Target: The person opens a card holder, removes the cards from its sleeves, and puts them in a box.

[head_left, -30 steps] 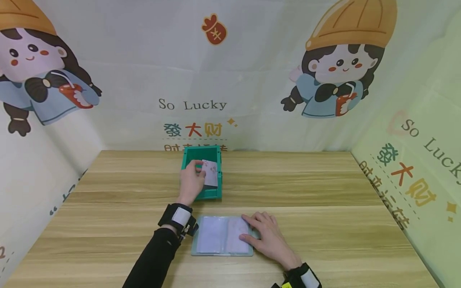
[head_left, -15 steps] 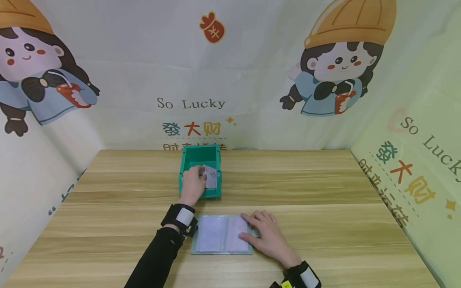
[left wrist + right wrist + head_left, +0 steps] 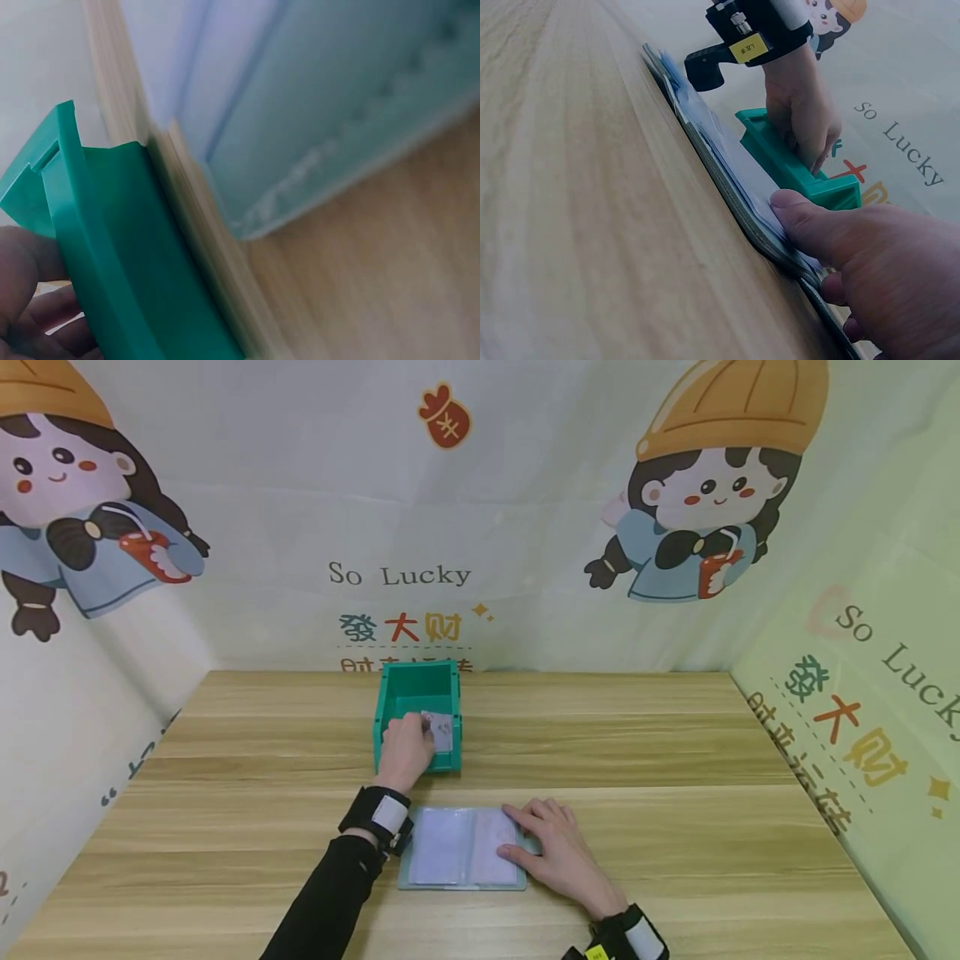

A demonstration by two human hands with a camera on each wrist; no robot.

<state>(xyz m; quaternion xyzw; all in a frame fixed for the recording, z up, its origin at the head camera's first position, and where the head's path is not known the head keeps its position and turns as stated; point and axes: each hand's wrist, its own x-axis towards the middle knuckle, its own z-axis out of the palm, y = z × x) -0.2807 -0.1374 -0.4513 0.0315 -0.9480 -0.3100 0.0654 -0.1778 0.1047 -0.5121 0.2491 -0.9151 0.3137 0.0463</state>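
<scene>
Your left hand (image 3: 405, 750) is pinching a card (image 3: 438, 730) inside the green bin (image 3: 417, 681) at 12 o'clock, while your right hand (image 3: 551, 852), fingers spread flat, is pressing the right page of the open album (image 3: 450, 852) at 6 o'clock on the table (image 3: 675, 760).

Left hand (image 3: 406, 750) reaches forward, fingers curled in a pinch; right hand (image 3: 552, 853) lies flat, fingers spread, palm down.
</scene>
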